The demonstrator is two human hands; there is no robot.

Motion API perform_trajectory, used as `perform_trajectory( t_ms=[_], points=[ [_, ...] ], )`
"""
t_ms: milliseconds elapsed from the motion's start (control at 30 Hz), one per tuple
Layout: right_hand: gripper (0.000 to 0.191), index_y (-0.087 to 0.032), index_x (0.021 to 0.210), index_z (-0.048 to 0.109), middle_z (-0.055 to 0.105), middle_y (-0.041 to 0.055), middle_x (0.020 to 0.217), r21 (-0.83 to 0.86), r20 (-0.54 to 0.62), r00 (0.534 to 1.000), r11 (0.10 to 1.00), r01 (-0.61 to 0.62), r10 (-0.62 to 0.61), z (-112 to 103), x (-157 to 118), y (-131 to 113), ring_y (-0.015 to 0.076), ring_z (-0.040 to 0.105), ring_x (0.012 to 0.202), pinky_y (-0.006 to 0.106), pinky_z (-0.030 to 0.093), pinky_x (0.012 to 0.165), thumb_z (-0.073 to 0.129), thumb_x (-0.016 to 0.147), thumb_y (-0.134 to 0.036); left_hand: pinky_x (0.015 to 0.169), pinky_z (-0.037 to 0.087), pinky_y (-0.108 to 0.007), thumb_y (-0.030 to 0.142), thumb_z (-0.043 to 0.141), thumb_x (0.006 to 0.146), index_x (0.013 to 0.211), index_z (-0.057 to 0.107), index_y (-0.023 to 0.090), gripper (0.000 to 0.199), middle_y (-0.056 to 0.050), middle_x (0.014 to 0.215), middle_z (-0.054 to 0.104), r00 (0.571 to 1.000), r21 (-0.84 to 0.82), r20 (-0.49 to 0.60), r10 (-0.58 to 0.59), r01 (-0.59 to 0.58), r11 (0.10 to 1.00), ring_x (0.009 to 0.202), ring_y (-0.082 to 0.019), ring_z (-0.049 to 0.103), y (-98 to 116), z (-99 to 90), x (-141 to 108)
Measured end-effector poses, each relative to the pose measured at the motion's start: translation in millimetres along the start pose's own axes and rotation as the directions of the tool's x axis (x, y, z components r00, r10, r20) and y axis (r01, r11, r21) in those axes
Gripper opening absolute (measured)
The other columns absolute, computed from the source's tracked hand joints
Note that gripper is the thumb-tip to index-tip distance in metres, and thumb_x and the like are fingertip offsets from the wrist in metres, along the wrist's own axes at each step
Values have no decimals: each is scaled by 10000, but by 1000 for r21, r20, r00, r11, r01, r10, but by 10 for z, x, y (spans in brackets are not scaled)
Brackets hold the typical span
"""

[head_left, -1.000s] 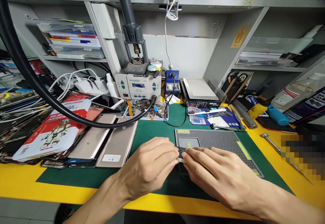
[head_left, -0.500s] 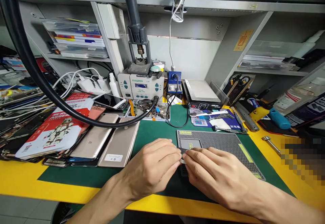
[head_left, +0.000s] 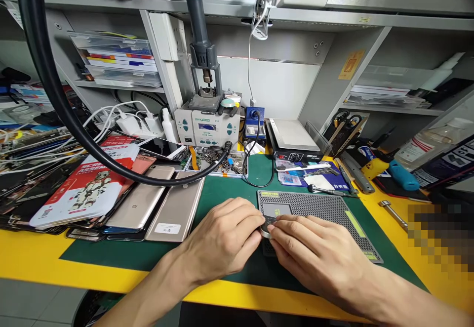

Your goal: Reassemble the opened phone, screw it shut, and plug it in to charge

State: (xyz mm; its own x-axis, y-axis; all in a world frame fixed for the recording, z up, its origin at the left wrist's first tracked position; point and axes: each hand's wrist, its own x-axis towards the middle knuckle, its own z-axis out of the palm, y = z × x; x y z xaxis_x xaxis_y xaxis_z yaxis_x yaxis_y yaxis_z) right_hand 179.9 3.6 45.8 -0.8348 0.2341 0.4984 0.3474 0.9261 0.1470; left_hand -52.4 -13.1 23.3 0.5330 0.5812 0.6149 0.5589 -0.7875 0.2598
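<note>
Left hand [head_left: 231,235], right hand [head_left: 324,253]: fingers clamped on small black silver-edged piece [head_left: 265,233], by grey perforated mat [head_left: 322,206].

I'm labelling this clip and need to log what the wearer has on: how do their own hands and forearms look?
Both the left hand and the right hand are ungloved, with no rings or bandages in sight. The forearms are bare as far as they show, without sleeve, watch, bracelet or visible markings.
</note>
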Motion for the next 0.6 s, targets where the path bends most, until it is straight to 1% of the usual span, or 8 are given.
perform_trajectory(
  t_ms=[67,133,233,300,400,500,600],
  points=[
    [140,-109,1055,681,748,86,915,18,-33,999,999,-28,28,-17,-38,1,169,717,801,290,602,756,592,955,-68,875,584,-418,68,552,937,1075,671,92,184,-96,1015,736,999,14,20,-25,25,1000,975,-238,667,-2,9,13],
    [173,-96,1085,669,760,90,934,30,-83,995,998,-50,53,-68,-76,-3,175,731,849,284,605,762,614,931,-40,866,580,-400,73,555,943,1053,671,106,163,-78,1005,740,1000,-4,4,-21,22,1000,965,-224,668,8,19,52],
    [202,-105,1074,659,773,84,929,51,-177,981,996,-74,82,-208,-122,-27,161,738,874,257,601,765,611,902,-10,850,580,-371,59,561,930,998,659,101,126,-75,957,739,997,-82,-68,43,-49,995,920,-204,676,66,29,160],
    [178,-117,1029,665,775,81,912,70,-213,968,990,-120,132,-328,-146,-59,152,742,863,246,601,787,609,889,-22,826,584,-357,51,556,921,959,647,89,105,-89,921,726,993,-127,-86,81,-91,988,884,-201,676,132,24,245],
    [122,-115,977,688,776,90,911,60,-213,957,980,-188,197,-516,-185,-122,147,742,851,234,601,805,629,888,-57,796,580,-353,50,548,923,923,633,86,92,-97,882,701,992,-160,-68,107,-116,980,849,-199,659,243,0,355],
    [107,-101,970,717,781,95,915,27,-200,958,978,-205,206,-675,-243,-173,142,740,865,214,592,849,634,910,-70,788,564,-354,60,565,931,945,631,99,78,-81,883,692,989,-170,-53,137,-144,975,840,-192,644,335,-22,433],
    [119,-109,973,723,787,82,900,20,-191,958,976,-216,216,-783,-317,-190,146,746,883,209,591,877,619,927,-76,752,548,-328,79,590,937,941,629,122,58,-61,875,687,986,-189,-50,157,-164,968,810,-174,629,400,-18,496]
  ],
)
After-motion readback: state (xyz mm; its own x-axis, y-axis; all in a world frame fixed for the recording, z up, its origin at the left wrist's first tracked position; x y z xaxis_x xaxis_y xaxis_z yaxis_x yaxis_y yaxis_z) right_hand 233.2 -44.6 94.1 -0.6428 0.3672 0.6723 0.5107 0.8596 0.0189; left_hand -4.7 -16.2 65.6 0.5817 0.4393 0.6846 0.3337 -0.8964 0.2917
